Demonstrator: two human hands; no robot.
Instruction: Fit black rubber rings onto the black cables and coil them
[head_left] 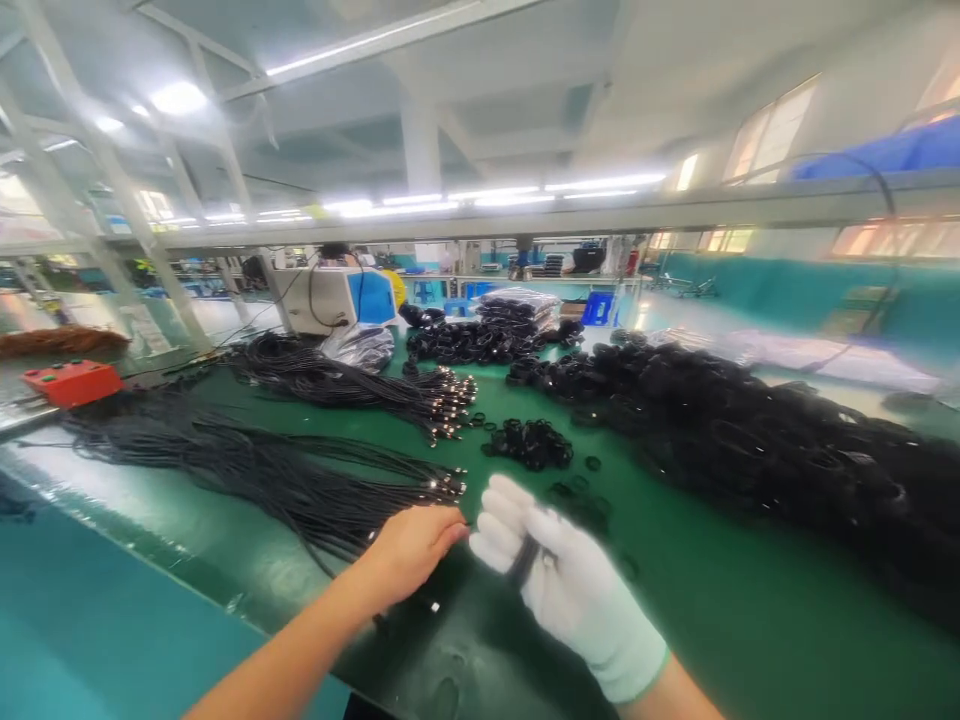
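Observation:
My left hand [416,548], bare, is closed over the front ends of a bundle of black cables [300,480] lying on the green table. Its thumb and fingers are pressed together, and what they pinch is hidden. My right hand [562,580], in a white glove, has its fingers curled around a short black piece [525,562], with a small pale bit showing near the thumb. Whether that piece is a coiled cable, I cannot tell. Below my left hand lies a small white-tipped end [435,607]. Just beyond my hands is a small heap of black rings [529,443].
A second bundle of black cables [337,385] with shiny metal ends lies farther back. A large black heap [720,430] covers the right side. At the left stands a red box [73,383]; a white-and-blue machine [334,298] is behind. An overhead beam [480,222] crosses the view.

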